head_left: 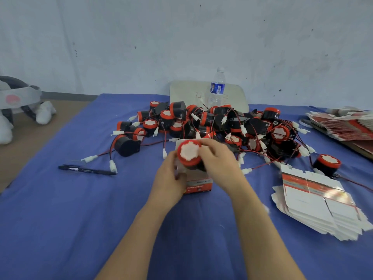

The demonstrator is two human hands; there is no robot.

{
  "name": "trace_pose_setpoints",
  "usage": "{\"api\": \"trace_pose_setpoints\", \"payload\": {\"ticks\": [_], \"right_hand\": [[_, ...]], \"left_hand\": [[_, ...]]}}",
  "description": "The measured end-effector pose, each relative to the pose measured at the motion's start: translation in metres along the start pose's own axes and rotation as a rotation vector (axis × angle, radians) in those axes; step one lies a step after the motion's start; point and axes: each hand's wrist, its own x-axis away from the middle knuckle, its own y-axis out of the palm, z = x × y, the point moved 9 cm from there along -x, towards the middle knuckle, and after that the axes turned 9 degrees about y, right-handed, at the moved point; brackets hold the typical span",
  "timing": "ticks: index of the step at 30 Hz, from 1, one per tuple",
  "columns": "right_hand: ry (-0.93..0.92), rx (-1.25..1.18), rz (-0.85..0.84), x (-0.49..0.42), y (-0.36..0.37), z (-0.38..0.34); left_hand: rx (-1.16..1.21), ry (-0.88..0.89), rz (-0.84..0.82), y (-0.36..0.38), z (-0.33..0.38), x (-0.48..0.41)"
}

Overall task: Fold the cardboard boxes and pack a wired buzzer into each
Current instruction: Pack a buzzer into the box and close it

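A small red and white cardboard box (198, 185) stands open at the middle of the blue cloth. My left hand (170, 176) grips its left side. My right hand (219, 158) holds a black buzzer with a red rim and white face (189, 152), which sits partly inside the box's open top. Behind lies a large pile of the same wired buzzers (212, 124), their red and black wires and white plugs tangled. A fanned stack of flat unfolded boxes (316, 203) lies to the right.
A black pen (86, 170) lies on the blue cloth (80, 219) at the left. A clear water bottle (217, 87) stands on a pale board (187, 91) by the wall. More flat boxes (343, 123) lie far right. A plush toy (18, 104) sits far left.
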Motion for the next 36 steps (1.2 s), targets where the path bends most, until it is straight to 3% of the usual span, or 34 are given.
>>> {"api": "trace_pose_setpoints", "payload": {"ticks": [4, 14, 27, 30, 32, 36], "right_hand": [[-0.028, 0.451, 0.034, 0.0, 0.011, -0.001], [-0.006, 0.77, -0.148, -0.015, 0.028, -0.006], [0.023, 0.628, -0.19, -0.012, 0.038, 0.018], [-0.02, 0.691, -0.091, -0.011, 0.036, 0.012], [-0.142, 0.576, 0.057, -0.003, 0.027, 0.0], [-0.382, 0.156, 0.59, 0.033, -0.038, -0.02]], "left_hand": [[0.146, 0.021, -0.001, 0.001, 0.004, 0.001], [0.309, -0.032, -0.136, 0.011, -0.007, 0.004], [0.044, 0.099, -0.112, 0.013, 0.01, 0.005], [0.139, 0.085, -0.113, 0.016, 0.01, 0.003], [0.193, 0.031, -0.075, 0.013, 0.004, 0.002], [0.154, -0.108, 0.003, 0.003, -0.013, 0.001]]}}
